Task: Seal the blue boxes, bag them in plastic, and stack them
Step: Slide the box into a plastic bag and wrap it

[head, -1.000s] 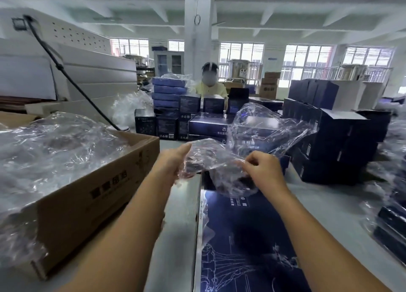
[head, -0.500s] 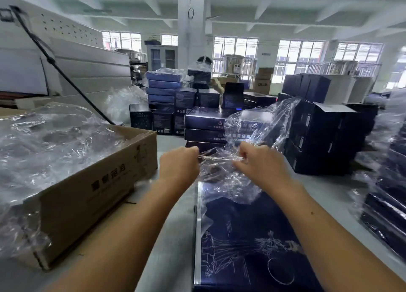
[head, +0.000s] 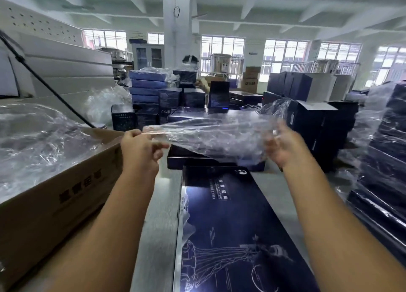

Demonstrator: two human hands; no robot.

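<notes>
A long dark blue box with white line art lies flat on the grey table in front of me. Above its far end I hold a clear plastic bag stretched out sideways. My left hand pinches the bag's left edge between thumb and fingers. My right hand is inside or behind the bag's right end, blurred, fingers spread against the plastic. More blue boxes stand stacked at the back, some wrapped in plastic.
A brown cardboard carton full of clear plastic bags stands at my left. Dark box stacks crowd the right, with bagged boxes at the right edge. A flat dark box lies just beyond the long box. A black cable slants at left.
My hands have moved apart, pulling the crumpled bag out wide. The right hand has gone from pinching the bag to spreading against it. The view has tilted a little.
</notes>
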